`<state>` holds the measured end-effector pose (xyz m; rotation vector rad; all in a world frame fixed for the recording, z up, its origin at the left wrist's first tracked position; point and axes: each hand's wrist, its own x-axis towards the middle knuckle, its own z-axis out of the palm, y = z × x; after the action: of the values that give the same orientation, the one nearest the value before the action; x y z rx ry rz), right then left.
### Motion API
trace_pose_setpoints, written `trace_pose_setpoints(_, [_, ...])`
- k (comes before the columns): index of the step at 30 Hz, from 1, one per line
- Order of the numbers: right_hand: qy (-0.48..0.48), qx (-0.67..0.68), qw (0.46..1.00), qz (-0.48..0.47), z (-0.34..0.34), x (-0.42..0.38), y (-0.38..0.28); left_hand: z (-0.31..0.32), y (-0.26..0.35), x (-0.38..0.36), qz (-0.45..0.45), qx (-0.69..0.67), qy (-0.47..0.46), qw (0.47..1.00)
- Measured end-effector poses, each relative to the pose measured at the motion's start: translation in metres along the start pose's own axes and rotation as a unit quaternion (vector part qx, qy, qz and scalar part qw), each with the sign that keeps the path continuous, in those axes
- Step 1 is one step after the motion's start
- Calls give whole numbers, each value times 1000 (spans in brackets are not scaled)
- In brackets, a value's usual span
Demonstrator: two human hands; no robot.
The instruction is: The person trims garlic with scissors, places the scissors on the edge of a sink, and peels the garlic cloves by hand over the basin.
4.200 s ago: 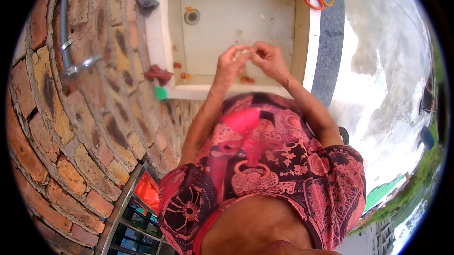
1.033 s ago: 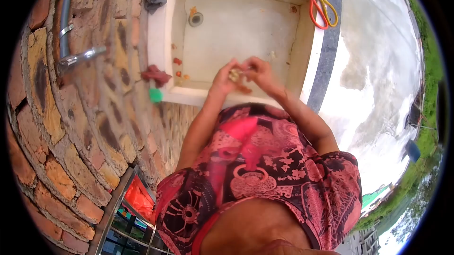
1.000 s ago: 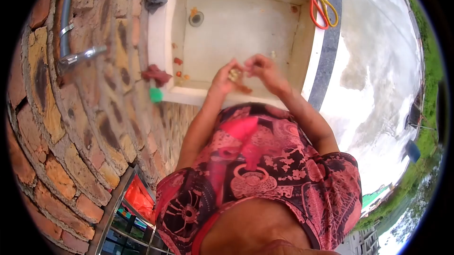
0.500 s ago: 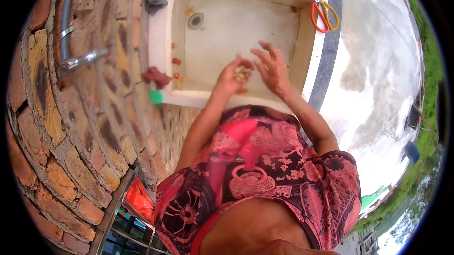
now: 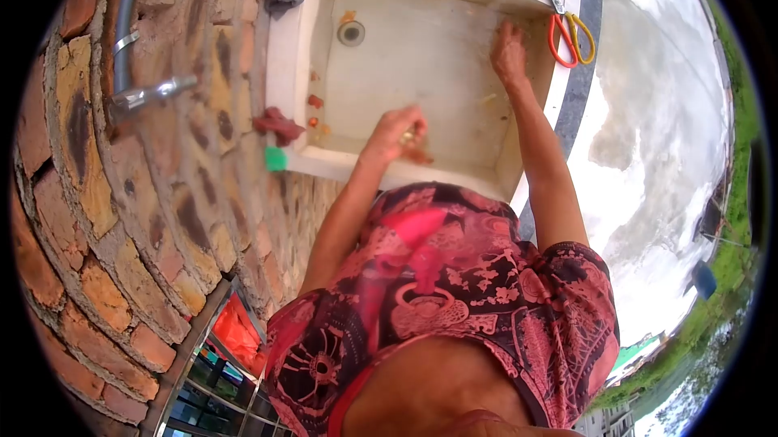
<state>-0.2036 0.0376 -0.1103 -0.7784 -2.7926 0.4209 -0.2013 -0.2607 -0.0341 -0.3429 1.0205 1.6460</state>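
Small pale pieces [image 5: 407, 137] lay within the left hand's [image 5: 395, 132] curled fingers, over the sink's [image 5: 405, 56] near side, long axis too blurred to tell; the right hand's [image 5: 510, 58] finger spread, far right, was unclear.

Shows no readable text, label, brand, number or sign anywhere, neither on the scissors [image 5: 561, 11], the sink [image 5: 285, 64] and the metal tap [image 5: 150, 96] nor on the grey pipe [image 5: 126, 12], the brick wall [image 5: 182, 125] and the printed shirt [image 5: 462, 267], with only patterns there.
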Motion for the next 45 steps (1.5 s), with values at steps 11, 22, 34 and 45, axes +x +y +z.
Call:
trace_pose_setpoints(11, [2, -20, 995, -94, 45, -19, -28, -11, 6, -20, -24, -16, 46, 999])
trace_pose_setpoints(22, [-124, -15, 989, -83, 43, -13, -39, -10, -10, -29, 25, 16, 130, 991])
trace_pose_setpoints(34, [-209, 739, 603, 216, -104, -114, -131, 68, 35, -39, 154, 144, 115, 971])
trace_pose_setpoints(45, [-165, 745, 612, 207, -125, -120, -148, 60, 26, -56, 240, 157, 60, 956])
